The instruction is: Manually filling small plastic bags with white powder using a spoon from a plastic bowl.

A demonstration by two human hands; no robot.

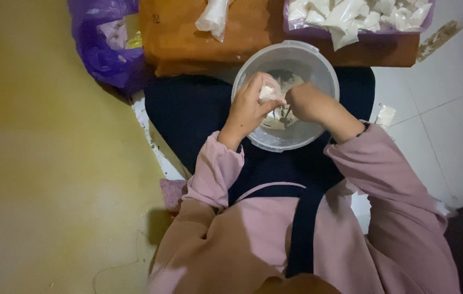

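Observation:
A clear plastic tub (253, 65) rests on my lap, with pale powdery stuff in its bottom. My left hand (249, 106) is over the tub and pinches a small clear plastic bag (268, 92) with white filling. My right hand (309, 102) is inside the tub beside it, fingers curled downward close to the bag; what it grips is hidden. Both sleeves are pink.
An orange-brown low table (188, 38) stands ahead, with a filled small bag (213, 16) on it and a purple tray (303, 30) heaped with white packets. A purple plastic bag (103, 43) lies at the left. Yellow wall left, white tiles right.

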